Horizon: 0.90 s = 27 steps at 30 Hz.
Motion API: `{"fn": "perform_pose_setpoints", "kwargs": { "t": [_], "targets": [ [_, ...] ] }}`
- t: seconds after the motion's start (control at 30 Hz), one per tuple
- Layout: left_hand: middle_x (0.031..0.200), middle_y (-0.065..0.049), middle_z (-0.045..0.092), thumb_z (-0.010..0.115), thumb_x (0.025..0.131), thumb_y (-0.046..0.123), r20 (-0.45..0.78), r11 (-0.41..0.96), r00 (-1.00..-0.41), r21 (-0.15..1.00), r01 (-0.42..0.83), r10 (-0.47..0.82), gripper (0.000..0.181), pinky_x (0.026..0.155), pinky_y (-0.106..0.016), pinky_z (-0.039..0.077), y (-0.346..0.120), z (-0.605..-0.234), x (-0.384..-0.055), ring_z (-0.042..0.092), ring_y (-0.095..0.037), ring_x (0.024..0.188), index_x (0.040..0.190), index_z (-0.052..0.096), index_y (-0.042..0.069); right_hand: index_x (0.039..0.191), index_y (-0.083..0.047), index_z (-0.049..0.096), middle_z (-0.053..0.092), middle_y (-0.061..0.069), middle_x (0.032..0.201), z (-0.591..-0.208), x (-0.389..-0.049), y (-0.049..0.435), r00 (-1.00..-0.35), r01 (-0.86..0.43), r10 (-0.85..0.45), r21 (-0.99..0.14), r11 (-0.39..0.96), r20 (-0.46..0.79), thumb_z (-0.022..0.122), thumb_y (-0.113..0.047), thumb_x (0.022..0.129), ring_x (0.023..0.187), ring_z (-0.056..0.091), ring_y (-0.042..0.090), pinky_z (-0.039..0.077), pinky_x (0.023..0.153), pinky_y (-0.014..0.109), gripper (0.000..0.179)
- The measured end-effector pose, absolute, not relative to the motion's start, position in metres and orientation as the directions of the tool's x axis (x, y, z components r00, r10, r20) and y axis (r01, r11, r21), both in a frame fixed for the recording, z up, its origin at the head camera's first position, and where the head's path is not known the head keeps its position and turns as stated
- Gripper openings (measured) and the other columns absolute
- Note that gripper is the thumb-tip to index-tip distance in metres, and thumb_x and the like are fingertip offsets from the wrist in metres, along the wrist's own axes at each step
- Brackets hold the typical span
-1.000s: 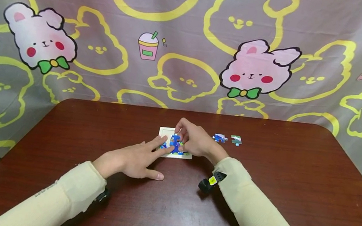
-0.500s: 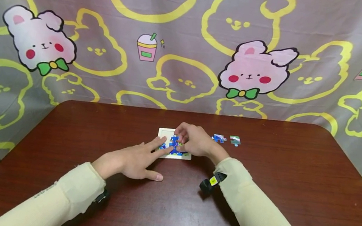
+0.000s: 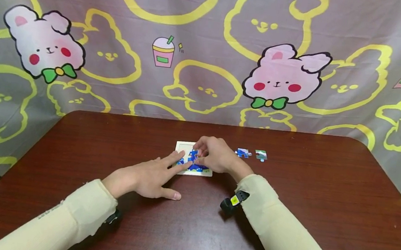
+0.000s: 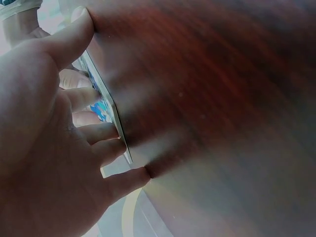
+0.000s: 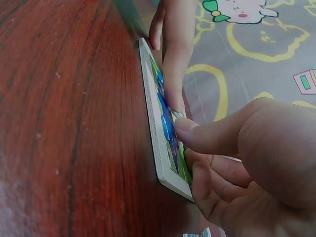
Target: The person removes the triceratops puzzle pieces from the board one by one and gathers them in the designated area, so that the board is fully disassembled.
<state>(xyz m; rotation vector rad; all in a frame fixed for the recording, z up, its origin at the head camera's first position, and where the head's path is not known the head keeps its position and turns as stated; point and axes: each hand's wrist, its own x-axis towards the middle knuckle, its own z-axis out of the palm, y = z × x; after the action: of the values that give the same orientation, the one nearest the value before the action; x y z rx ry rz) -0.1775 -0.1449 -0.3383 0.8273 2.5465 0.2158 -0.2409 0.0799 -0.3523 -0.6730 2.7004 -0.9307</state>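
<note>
A jigsaw puzzle in a white tray [image 3: 201,174] lies flat near the table's far side, with blue and green pieces [image 3: 193,154] set in it. My left hand [image 3: 148,176] is spread palm down from the left, its straight fingers reaching over the tray's near left part. From the right, my right hand [image 3: 215,155] bends over the tray, thumb and curled fingers pinching at a blue puzzle piece that they largely hide. In the right wrist view the thumb [image 5: 190,132] presses on the puzzle face, while other fingers bend at the tray's edge.
Two loose puzzle pieces lie right of the tray: a blue one [image 3: 243,153] and a green one [image 3: 261,154]. The dark brown wooden table [image 3: 328,192] backs onto a patterned cloth [image 3: 204,37]. Both wrists wear black straps [image 3: 240,198].
My right thumb has slid slightly left and away from me over the puzzle. The left hand stays spread in the same spot, and the loose pieces have not moved.
</note>
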Motion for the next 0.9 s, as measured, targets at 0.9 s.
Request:
{"fn": "perform_pose_setpoints", "kwargs": {
  "t": [0.9],
  "targets": [
    [0.181, -0.010, -0.001, 0.064, 0.103, 0.055, -0.378, 0.812, -0.718, 0.283, 0.511, 0.584, 0.090, 0.130, -0.065, 0.025, -0.1447, -0.3365, -0.1788, 0.013, -0.038, 0.167, 0.172, 0.015, 0.025, 0.120, -0.008, 0.074, 0.076, 0.006, 0.105, -0.3534, -0.2442, 0.0868, -0.897, -0.294, -0.442, -0.718, 0.630, -0.021, 0.078, -0.009, 0.096, 0.099, 0.073, 0.019, 0.061, 0.095, 0.040, 0.024]
  ]
}}
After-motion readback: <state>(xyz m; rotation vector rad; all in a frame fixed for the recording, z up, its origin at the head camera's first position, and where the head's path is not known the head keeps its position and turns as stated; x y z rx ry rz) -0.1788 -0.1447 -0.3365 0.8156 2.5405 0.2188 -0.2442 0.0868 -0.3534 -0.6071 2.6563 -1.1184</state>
